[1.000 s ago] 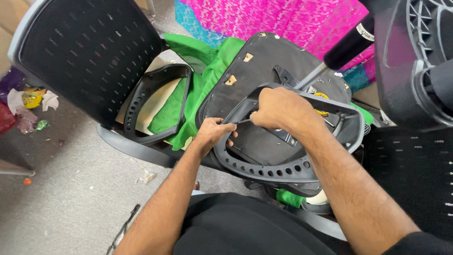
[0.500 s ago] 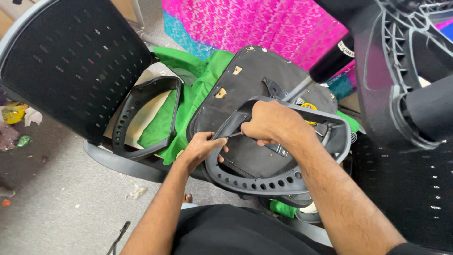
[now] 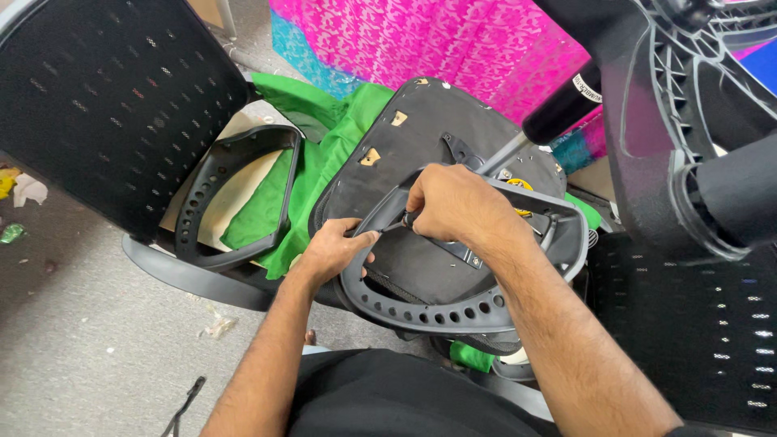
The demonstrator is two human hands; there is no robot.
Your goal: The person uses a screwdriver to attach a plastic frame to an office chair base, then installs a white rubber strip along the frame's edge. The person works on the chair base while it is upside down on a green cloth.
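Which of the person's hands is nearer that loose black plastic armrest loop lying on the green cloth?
Left. The left hand is just right of the black armrest loop; the right hand is farther right.

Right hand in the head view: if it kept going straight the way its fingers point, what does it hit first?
The right hand points down-left, pinching a thin dark tool. Straight on, it would most likely meet the left hand, gripping the grey armrest frame, almost at once. Depth between them is unclear.
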